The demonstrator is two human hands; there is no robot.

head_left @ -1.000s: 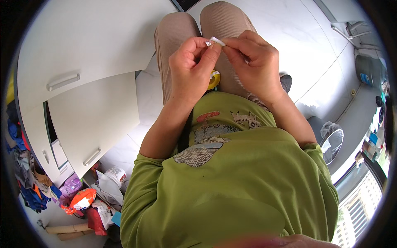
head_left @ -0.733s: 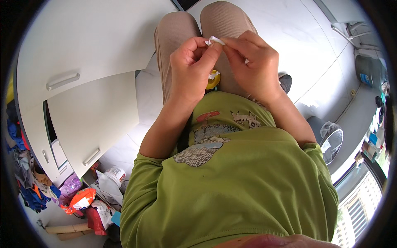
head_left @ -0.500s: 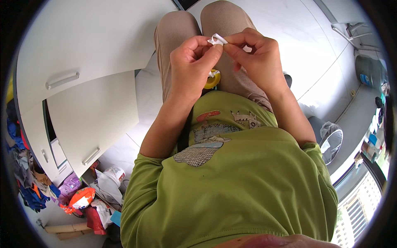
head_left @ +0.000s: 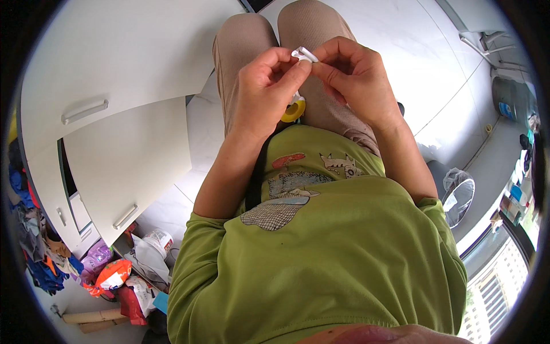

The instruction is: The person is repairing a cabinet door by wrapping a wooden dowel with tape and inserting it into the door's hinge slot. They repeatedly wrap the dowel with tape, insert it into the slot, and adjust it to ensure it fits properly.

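Observation:
Both my hands are raised over my lap and pinch one small white piece (head_left: 303, 54) between their fingertips. My left hand (head_left: 264, 92) grips it from the left with thumb and forefinger. My right hand (head_left: 354, 77) grips it from the right. Under my left hand a yellow tape roll (head_left: 293, 109) rests on my beige trousers, partly hidden by the palm. A black strap (head_left: 256, 175) runs down my green shirt.
A white cabinet with an open door (head_left: 129, 160) and metal handles stands at my left. Bags and wrappers (head_left: 123, 275) lie on the floor below it. A mesh waste bin (head_left: 458, 195) stands at the right, a grey container (head_left: 507, 97) beyond it.
Both hands have shifted slightly up and left with the white piece, and the fingertips have closed tighter around it. The tape roll stays on my lap.

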